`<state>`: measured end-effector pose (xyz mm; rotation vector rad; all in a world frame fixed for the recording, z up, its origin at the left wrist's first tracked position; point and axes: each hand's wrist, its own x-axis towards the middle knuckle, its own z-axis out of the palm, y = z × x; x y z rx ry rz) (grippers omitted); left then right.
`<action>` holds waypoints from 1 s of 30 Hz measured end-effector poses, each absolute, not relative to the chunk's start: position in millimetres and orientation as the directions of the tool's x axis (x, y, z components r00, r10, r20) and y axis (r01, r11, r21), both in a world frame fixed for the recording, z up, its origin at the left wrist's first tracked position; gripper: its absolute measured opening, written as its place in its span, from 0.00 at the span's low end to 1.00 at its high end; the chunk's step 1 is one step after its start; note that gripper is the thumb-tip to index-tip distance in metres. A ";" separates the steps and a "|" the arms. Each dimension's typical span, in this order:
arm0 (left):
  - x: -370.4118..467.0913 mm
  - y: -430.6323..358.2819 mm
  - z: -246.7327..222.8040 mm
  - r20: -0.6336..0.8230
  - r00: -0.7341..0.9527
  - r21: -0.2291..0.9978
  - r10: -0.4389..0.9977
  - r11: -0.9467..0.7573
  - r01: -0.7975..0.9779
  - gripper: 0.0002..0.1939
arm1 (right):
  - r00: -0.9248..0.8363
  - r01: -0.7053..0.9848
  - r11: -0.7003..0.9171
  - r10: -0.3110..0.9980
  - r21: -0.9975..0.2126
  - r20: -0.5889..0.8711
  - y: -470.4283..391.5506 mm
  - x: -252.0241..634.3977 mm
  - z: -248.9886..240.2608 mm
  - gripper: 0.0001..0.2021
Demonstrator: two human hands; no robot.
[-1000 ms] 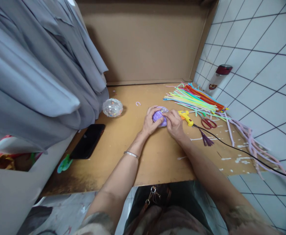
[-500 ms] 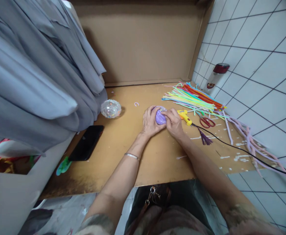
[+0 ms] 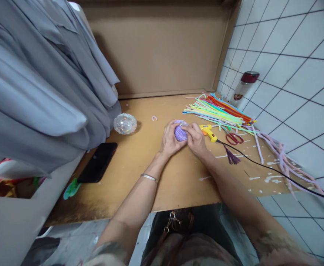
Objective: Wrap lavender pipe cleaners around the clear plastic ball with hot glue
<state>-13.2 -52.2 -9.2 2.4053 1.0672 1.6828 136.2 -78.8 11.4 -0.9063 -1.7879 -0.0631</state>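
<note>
A round ball wrapped in purple strands [image 3: 181, 133] is held between my two hands, low over the table. My left hand [image 3: 170, 139] curls around its left side, with the thumb and fingers closed on it. From the right, my right hand [image 3: 195, 138] presses bent fingers against the ball's upper right edge. What those fingertips pinch, if anything, is too small to see. Just right of that hand lies a yellow glue gun [image 3: 208, 133], its black cord running to the right.
Bundled colourful pipe cleaners [image 3: 223, 111], red-handled scissors [image 3: 234, 138] and a purple tassel [image 3: 232, 156] lie to the right. A clear ball [image 3: 125, 123], a curled pink piece [image 3: 154, 118] and a black phone [image 3: 98, 162] are leftward. A jar [image 3: 243, 87] stands by the tiled wall.
The ball has turned or tilted very slightly in my hands, and my right fingers have shifted a little on it. Everything else stays in place.
</note>
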 end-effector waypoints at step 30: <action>-10.9 -56.0 0.5 0.729 0.070 0.605 0.681 -0.688 0.402 0.33 | -0.052 0.528 0.677 0.628 -0.512 0.777 -89.0 136.3 25.1 0.08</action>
